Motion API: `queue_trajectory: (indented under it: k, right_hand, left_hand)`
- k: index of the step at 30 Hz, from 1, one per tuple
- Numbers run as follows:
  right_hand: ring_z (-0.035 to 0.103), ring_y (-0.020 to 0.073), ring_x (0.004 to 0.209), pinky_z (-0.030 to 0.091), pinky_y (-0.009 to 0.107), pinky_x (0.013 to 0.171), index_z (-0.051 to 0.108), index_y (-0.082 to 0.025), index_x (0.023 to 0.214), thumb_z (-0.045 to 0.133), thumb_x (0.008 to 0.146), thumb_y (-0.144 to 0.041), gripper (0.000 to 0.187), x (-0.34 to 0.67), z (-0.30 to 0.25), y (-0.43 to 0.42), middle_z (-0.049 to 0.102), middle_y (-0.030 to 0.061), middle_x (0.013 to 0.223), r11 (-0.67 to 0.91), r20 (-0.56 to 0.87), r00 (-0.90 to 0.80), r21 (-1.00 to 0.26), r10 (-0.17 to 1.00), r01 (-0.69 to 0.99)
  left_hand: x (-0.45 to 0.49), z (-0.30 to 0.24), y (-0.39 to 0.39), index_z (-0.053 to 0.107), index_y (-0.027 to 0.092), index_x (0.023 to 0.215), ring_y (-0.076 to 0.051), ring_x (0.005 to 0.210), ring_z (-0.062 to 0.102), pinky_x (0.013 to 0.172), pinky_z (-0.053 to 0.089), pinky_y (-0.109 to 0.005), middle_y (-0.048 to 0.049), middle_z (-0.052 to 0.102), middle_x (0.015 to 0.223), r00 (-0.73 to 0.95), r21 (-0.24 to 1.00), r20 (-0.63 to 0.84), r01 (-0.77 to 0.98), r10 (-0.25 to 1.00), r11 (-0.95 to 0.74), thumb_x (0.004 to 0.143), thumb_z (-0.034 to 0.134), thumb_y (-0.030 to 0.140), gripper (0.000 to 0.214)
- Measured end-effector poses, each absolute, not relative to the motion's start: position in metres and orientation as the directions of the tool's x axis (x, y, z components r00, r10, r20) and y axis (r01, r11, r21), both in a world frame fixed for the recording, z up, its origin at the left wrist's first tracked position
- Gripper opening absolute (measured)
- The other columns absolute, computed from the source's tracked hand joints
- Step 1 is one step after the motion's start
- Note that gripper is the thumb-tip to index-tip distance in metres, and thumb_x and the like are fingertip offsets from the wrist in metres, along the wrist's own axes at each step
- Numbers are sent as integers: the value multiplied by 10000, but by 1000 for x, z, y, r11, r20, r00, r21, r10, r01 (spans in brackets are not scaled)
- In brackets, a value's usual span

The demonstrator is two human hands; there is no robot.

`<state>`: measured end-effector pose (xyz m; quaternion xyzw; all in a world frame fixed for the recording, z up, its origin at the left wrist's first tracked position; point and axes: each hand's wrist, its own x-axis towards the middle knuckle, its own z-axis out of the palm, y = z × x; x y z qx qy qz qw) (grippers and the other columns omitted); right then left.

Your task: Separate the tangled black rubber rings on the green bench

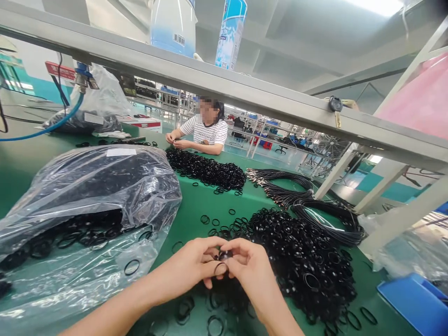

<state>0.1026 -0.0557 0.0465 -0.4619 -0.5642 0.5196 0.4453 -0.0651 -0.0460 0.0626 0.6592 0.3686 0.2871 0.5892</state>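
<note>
My left hand (198, 261) and my right hand (247, 261) meet in the lower middle, fingertips pinched together around small black rings (224, 255). One thin ring shows by the left thumb; how many more are between the fingers I cannot tell. Just right of my hands lies a big heap of black rings (308, 261). Loose rings are scattered on the green table (196, 200) in front of and below my hands. To the left, a clear plastic bag (147, 186) lies with its mouth open, full of similar black rings.
Across the table a person in a striped shirt (210, 130) sits by a second ring heap (210, 170). Bundled black cables (290, 186) lie at the right. A blue tray (413, 303) stands lower right. A metal shelf beam (224, 74) crosses overhead, carrying bottles.
</note>
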Motion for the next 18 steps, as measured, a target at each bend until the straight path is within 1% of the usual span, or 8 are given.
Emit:
queue_trajectory:
  k: [2, 4, 8, 10, 13, 14, 16, 18]
  right_hand:
    - [633, 157, 602, 429, 215, 521, 681, -142, 822, 622, 686, -146, 148, 108, 48, -53, 687, 35, 684, 14, 6, -123, -998, 992, 64]
    - [656, 176, 642, 459, 231, 550, 699, -123, 865, 622, 711, -195, 187, 113, 50, -51, 701, 62, 702, 17, 9, -111, -997, 994, 71]
    - [672, 187, 711, 515, 283, 657, 696, -125, 939, 563, 773, -226, 236, 114, 52, -52, 716, 89, 819, 51, 38, -200, -997, 979, 58]
    - [675, 187, 704, 522, 276, 630, 685, -146, 923, 574, 770, -215, 201, 110, 49, -53, 698, 72, 842, 83, 66, -197, -993, 978, 82]
    - [664, 167, 599, 498, 243, 534, 670, -168, 874, 608, 757, -217, 140, 105, 45, -56, 659, 30, 779, 108, 86, -145, -983, 986, 146]
    - [658, 165, 581, 487, 238, 525, 675, -168, 855, 610, 763, -225, 126, 105, 45, -56, 654, 23, 737, 107, 84, -135, -980, 987, 168]
    - [656, 171, 593, 475, 242, 536, 693, -162, 841, 588, 794, -254, 148, 107, 45, -55, 664, 33, 690, 97, 74, -126, -977, 989, 190]
    - [659, 187, 654, 470, 256, 559, 708, -162, 869, 550, 827, -280, 201, 112, 47, -53, 689, 57, 732, 107, 86, -107, -972, 991, 208]
  left_hand:
    - [-64, 55, -42, 673, 171, 983, -137, 625, 557, 499, 414, -209, -2, 633, 719, 482, 985, -83, 170, 872, 0, 810, 559, 306, 247]
    - [-66, 52, -38, 687, 160, 885, -107, 557, 490, 469, 345, -192, 21, 580, 641, 407, 983, -98, 182, 908, 24, 817, 542, 326, 231]
    - [-67, 55, -39, 634, 160, 761, -71, 454, 332, 413, 237, -176, 79, 427, 523, 364, 980, -101, 196, 926, 30, 835, 513, 482, 351]
    - [-62, 56, -43, 610, 161, 755, -87, 488, 395, 405, 276, -172, 56, 482, 575, 408, 983, -94, 180, 908, 22, 831, 502, 529, 391]
    - [-56, 54, -48, 620, 166, 860, -121, 592, 497, 459, 371, -185, 18, 574, 672, 460, 993, -80, 117, 884, 29, 808, 560, 502, 345]
    - [-55, 52, -48, 622, 163, 857, -114, 573, 490, 460, 363, -184, 19, 578, 664, 449, 994, -82, 106, 890, 38, 804, 575, 487, 332]
    - [-55, 49, -46, 620, 155, 790, -76, 472, 401, 429, 288, -171, 42, 545, 593, 392, 993, -97, 101, 915, 62, 810, 572, 478, 327]
    - [-58, 49, -43, 601, 157, 727, -53, 412, 283, 402, 186, -169, 74, 480, 512, 333, 992, -106, 99, 937, 77, 809, 564, 497, 352]
